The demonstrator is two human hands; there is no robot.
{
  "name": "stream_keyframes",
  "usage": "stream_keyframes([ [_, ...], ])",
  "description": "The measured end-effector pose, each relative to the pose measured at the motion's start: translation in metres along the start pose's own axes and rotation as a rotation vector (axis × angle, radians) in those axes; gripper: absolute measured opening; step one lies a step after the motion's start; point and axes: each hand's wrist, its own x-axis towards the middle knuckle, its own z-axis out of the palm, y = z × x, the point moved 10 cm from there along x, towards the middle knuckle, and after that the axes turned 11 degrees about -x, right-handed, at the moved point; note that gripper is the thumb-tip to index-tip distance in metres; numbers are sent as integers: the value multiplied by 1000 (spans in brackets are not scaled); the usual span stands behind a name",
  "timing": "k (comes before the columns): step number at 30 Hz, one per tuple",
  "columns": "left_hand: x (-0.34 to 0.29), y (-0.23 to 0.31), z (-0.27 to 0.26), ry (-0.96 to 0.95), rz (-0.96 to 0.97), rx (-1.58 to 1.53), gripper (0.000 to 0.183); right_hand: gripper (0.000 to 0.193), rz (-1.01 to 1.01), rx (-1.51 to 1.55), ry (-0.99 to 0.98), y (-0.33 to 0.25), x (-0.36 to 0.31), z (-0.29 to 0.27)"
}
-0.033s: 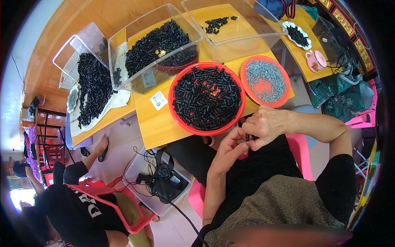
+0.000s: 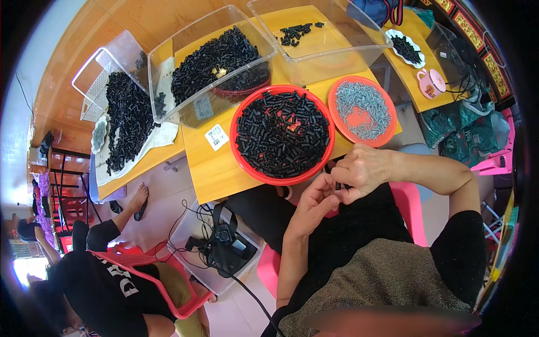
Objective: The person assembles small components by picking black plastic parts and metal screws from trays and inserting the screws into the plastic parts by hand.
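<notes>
I see one small black piece [image 2: 338, 186] between the two hands; the fingers of the left hand [image 2: 317, 203] and right hand [image 2: 362, 174] are pinched on it. Since the earlier picture I find no clear change, so I judge the handling is at same stage. Beyond, the surface [image 2: 210, 180] carries a red basin [image 2: 281, 181] and orange plate [image 2: 358, 118].

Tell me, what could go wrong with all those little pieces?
The small dark piece between the hands might slip and fall. The red bowl, full of black pieces, reaches the table's edge, so a bump could spill some.
</notes>
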Motion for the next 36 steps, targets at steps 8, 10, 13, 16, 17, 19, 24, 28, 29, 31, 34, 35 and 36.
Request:
stream_keyframes([
  [8, 1, 16, -8, 45, 132, 27, 25, 27, 129, -48, 176, 34, 13, -42],
  [10, 1, 17, -12, 89, 132, 57, 22, 26, 306, 5, 284, 74, 18, -74],
  [13, 1, 18, -20, 156, 120, 81, 19, 20, 439, -334, 375, 132, 32, -121],
  [16, 1, 17, -22, 183, 107, 84, 17, 19, 526, -593, 414, 159, 37, -130],
  [17, 1, 19, -25, 202, 112, 96, 16, 20, 509, -770, 494, 155, 38, -130],
  [19, 0, 19, -29, 224, 121, 100, 15, 21, 472, -497, 322, 151, 44, -90],
  [24, -1, 19, -41, 309, 98, 175, 13, 26, 334, 46, -123, 107, 45, 17],
  [28, 0, 17, -54, 379, 105, 202, 11, 28, 210, 183, -24, 122, 61, 52],
  [29, -2, 17, -57, 391, 106, 182, 11, 23, 273, 159, -49, 132, 69, 53],
  [31, -1, 17, -57, 387, 116, 165, 11, 17, 355, 210, -19, 155, 76, 55],
  [34, 0, 17, -57, 383, 124, 142, 12, 13, 386, 94, 220, 172, 75, 37],
  [35, -1, 17, -58, 391, 123, 140, 12, 13, 383, 93, 218, 172, 76, 35],
  [36, -1, 17, -59, 392, 125, 137, 12, 11, 447, 131, 235, 178, 71, 31],
])
